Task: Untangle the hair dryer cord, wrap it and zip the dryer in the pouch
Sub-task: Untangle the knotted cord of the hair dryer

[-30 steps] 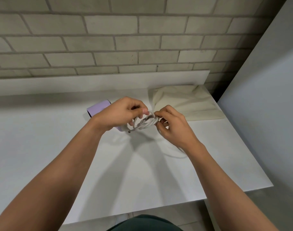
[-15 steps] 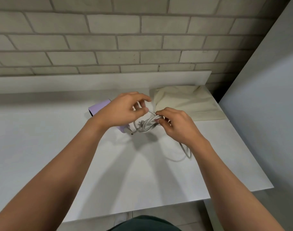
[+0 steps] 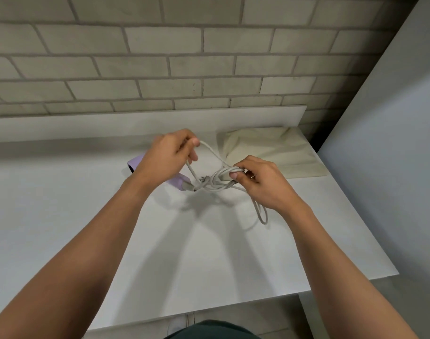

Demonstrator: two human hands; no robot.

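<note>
While the lilac dryer (image 3: 136, 163) lies on the table (image 3: 62, 216), mostly hidden under the left wrist, the left hand (image 3: 169, 157) pinches a strand of the cord (image 3: 216, 183) and holds it up at eleven o'clock from the knot. The tangle hangs between both hands, the plug (image 3: 203, 178) poking out at its nine o'clock. The right hand (image 3: 260, 184) grips the bundled coils, a slack loop dangling at five o'clock. The cream pouch (image 3: 275, 152) lies flat at two o'clock
</note>
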